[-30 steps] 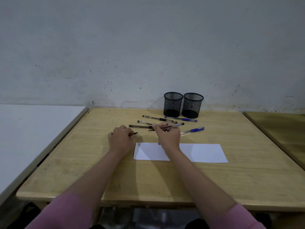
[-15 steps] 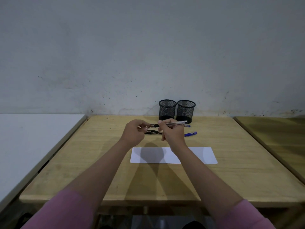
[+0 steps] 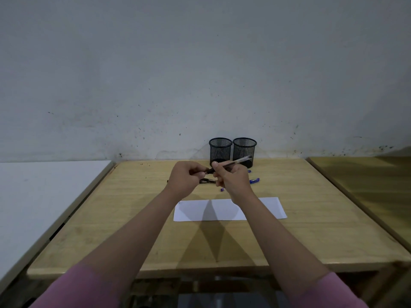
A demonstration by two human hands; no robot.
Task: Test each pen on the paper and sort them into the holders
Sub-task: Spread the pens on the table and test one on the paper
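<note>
Both hands are raised above the wooden table (image 3: 124,230). My right hand (image 3: 233,180) grips a clear pen (image 3: 236,162) that points up and right toward the holders. My left hand (image 3: 185,178) pinches the pen's dark cap end (image 3: 208,171) at its left tip. Two black mesh holders stand at the back, the left holder (image 3: 220,152) and the right holder (image 3: 244,151), side by side. A white paper (image 3: 266,207) lies below the hands. Several pens lie behind the hands: a blue one (image 3: 254,180) and a dark one (image 3: 206,181) show partly.
A white table (image 3: 40,192) adjoins on the left and another wooden table (image 3: 367,181) on the right. A grey wall rises directly behind the holders. Pink sleeves cover both upper forearms at the frame's bottom.
Both hands lifted off the table with the pen and came together in front of the holders. The left hand, earlier apart holding the cap, now meets the pen's end.
</note>
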